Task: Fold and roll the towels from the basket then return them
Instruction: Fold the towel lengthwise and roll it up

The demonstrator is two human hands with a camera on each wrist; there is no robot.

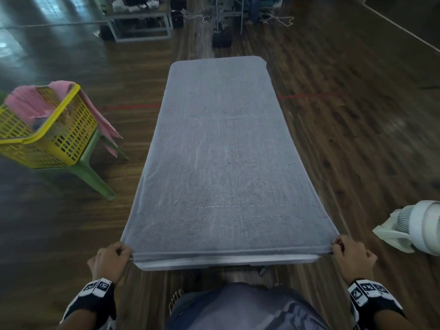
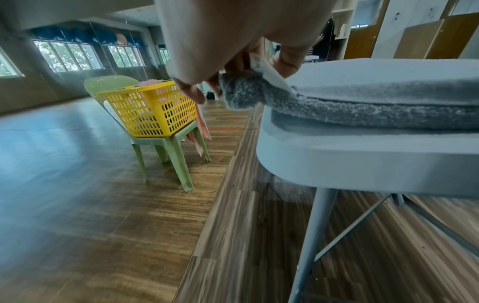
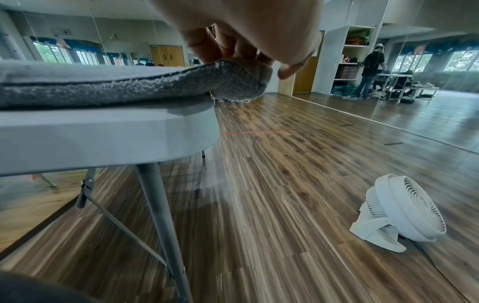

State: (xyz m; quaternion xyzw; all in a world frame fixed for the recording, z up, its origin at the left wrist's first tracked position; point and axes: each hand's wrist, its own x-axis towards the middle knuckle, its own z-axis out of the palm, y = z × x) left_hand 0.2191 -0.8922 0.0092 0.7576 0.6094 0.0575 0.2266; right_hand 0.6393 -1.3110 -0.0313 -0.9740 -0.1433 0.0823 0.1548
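A grey towel [image 1: 221,151] lies spread flat along the narrow grey table [image 1: 226,262], covering nearly all of it. My left hand [image 1: 114,257] pinches the towel's near left corner [image 2: 243,92], with a white label caught between the fingers. My right hand [image 1: 350,252] pinches the near right corner [image 3: 241,80]. Both corners hang just past the table's near edge. A yellow basket [image 1: 47,125] stands on a green chair [image 1: 95,172] to the left; a pink towel [image 1: 31,101] lies in it and drapes over its far side.
A white floor fan [image 1: 419,228] stands on the wooden floor close to my right hand. The table's folding legs [image 3: 160,205] reach down below its near edge. Shelves and a standing person [image 3: 370,69] are far off at the right.
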